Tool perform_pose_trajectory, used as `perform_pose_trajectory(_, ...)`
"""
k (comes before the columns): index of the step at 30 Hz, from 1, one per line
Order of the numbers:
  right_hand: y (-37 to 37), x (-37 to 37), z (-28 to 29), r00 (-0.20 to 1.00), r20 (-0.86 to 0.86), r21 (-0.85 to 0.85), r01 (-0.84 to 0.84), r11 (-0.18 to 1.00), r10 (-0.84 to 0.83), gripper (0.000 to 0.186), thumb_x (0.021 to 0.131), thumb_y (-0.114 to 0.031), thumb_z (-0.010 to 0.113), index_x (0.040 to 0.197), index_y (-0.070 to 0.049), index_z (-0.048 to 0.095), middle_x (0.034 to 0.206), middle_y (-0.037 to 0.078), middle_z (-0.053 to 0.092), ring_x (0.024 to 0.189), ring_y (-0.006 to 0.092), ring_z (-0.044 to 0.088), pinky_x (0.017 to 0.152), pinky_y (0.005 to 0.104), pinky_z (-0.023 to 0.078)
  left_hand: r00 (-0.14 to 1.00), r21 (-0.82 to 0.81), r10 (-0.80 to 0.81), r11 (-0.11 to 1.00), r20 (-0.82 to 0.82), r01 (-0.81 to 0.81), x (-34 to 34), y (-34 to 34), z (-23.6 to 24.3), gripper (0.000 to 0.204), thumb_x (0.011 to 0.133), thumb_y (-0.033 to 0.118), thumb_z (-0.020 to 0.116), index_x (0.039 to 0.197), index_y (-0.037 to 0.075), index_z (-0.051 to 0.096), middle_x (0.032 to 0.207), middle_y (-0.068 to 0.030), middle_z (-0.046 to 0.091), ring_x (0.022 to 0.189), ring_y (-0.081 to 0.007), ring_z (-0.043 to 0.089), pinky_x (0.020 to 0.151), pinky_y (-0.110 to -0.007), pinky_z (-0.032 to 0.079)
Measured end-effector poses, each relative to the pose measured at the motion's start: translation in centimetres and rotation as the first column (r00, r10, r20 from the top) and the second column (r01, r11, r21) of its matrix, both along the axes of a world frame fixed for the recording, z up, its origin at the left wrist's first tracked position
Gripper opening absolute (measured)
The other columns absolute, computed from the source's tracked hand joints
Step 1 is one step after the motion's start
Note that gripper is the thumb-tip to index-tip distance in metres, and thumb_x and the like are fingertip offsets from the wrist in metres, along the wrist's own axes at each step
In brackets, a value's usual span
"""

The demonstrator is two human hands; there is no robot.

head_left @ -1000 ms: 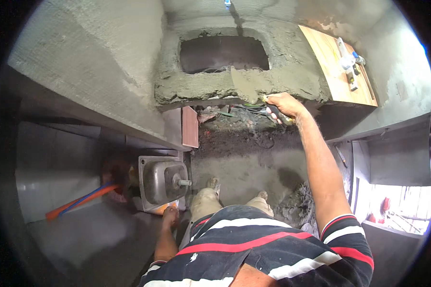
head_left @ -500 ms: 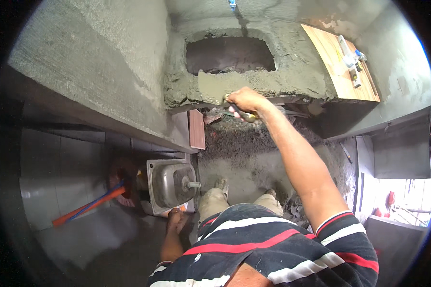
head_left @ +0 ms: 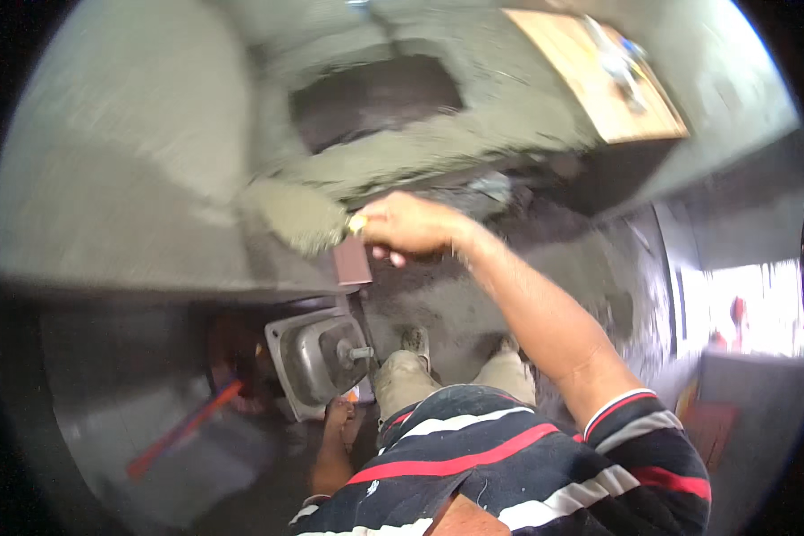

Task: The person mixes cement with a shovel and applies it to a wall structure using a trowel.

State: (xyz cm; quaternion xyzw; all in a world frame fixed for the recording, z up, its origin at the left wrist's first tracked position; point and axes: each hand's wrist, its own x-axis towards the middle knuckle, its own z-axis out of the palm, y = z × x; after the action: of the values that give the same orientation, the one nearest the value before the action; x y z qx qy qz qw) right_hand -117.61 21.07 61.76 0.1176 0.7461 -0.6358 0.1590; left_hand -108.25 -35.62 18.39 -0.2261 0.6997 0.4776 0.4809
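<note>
My right hand (head_left: 411,223) is closed round the handle of a trowel, just below the front edge of the mortared counter (head_left: 473,129). Grey wet mortar covers the trowel blade (head_left: 299,214), which points left toward the wall. A dark rectangular opening (head_left: 375,100) is cut in the counter. My left hand (head_left: 339,412) hangs low by the corner of a stainless steel sink (head_left: 308,357). Its fingers look curled; blur hides what they hold, if anything. The sink's drain pipe (head_left: 360,353) sticks out toward my leg.
A wooden board (head_left: 590,76) with blurred tools (head_left: 621,67) on it lies on the counter's right. Below the left wall hangs a brown panel (head_left: 352,261). An orange and blue pole (head_left: 188,429) leans at lower left. At right is a bright opening (head_left: 750,308).
My right hand has drawn the trowel off the counter's front edge, leftward and nearer to me, bringing its mortar-covered blade into sight. The view has turned somewhat. My left hand stays by the sink.
</note>
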Motion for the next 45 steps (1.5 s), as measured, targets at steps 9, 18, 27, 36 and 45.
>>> perform_pose_trajectory(9,6.9,39.0,-20.9,0.826,0.386,0.071,0.418,0.906,-0.412,0.037,0.091,-0.039,0.060,0.094,-0.002,0.063,0.073,0.007,0.063,0.060,0.0172,0.061,0.055,0.0343,0.049,0.783,-0.095,-0.584,0.786,0.215,0.611,-5.1,19.3,3.9,0.018,0.092,0.015,0.058,0.110,0.015,0.054,0.088,-0.0044,0.063,0.065,-0.0166,0.060,0.048,-0.029,0.046)
perform_pose_trajectory(18,3.3,84.3,-55.1,0.064,0.483,0.728,0.524,0.441,-0.873,0.030,0.091,-0.030,0.059,0.089,-0.001,0.065,0.068,0.012,0.066,0.056,0.0279,0.066,0.054,0.0430,0.052,0.323,-0.116,-0.885,0.301,0.337,0.947,3.4,33.0,7.6,0.032,0.094,0.036,0.060,0.118,0.016,0.052,0.098,-0.0074,0.065,0.081,-0.0239,0.065,0.061,-0.041,0.051)
perform_pose_trajectory(27,21.3,91.2,-73.5,-0.448,0.686,0.386,0.892,-0.235,-0.573,0.043,0.103,-0.038,0.039,0.083,-0.006,0.060,0.060,0.008,0.057,0.044,0.0237,0.052,0.042,0.0426,0.044,0.558,-0.506,-0.570,0.268,0.603,0.820,19.1,44.9,6.8,0.071,0.097,0.061,0.044,0.134,0.001,0.054,0.125,-0.0184,0.063,0.106,-0.0284,0.064,0.097,-0.039,0.049)
perform_pose_trajectory(36,15.4,96.6,-94.0,-0.508,0.551,0.499,0.836,-0.226,-0.662,0.046,0.098,-0.042,0.046,0.089,-0.001,0.063,0.076,0.015,0.063,0.063,0.0287,0.057,0.059,0.0428,0.046,0.444,-0.532,-0.587,0.028,0.677,0.847,23.7,52.3,0.3,0.067,0.097,0.058,0.045,0.132,0.002,0.055,0.122,-0.0156,0.064,0.103,-0.0257,0.063,0.093,-0.038,0.049)
perform_pose_trajectory(45,0.0,94.3,-93.9,-0.631,0.549,0.714,0.695,-0.085,-0.548,0.058,0.098,-0.048,0.039,0.100,0.002,0.068,0.102,0.029,0.066,0.099,0.0480,0.061,0.085,0.0537,0.046,0.460,-0.570,-0.542,-0.043,0.704,0.821,23.0,53.3,-2.7,0.063,0.098,0.056,0.046,0.131,0.004,0.056,0.119,-0.0128,0.065,0.099,-0.0231,0.063,0.088,-0.036,0.049)
